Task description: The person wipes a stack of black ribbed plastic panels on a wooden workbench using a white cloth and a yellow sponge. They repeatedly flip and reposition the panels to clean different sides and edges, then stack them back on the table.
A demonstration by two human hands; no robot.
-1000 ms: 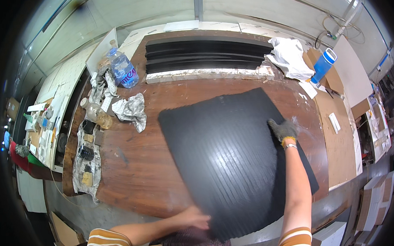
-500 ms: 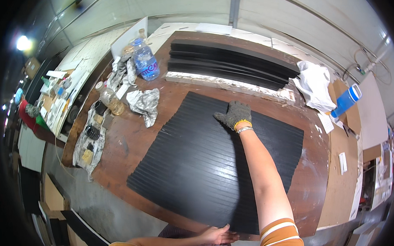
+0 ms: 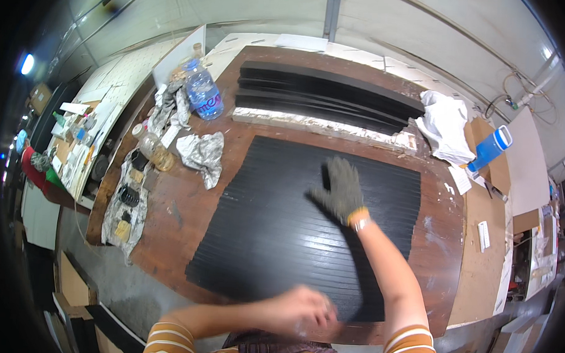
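A wide layer of black strips (image 3: 281,220), laid side by side, covers the middle of the brown table. Over its right half is my right hand (image 3: 341,191) in a dark grey knitted glove with a yellow cuff. Its fingers are stretched out and the thumb spread, with nothing in its grasp; whether it touches the strips I cannot tell. My bare left hand (image 3: 306,311) is above the strips' near edge, close to my body. Motion smears its fingers, which look partly curled, and nothing shows clearly in them.
At the table's (image 3: 442,244) back lies a stack of black strips (image 3: 329,94) behind a pale bar (image 3: 322,123). Leftward are a large water bottle (image 3: 204,93), a smaller bottle (image 3: 153,148) and a crumpled cloth (image 3: 202,158). Rightward are a white cloth (image 3: 446,126) and a blue bottle (image 3: 490,148).
My left hand has risen from the strips' near edge and moved forward over them. My gloved right hand has come back toward me. The strip layer has shifted slightly left and away at its near edge.
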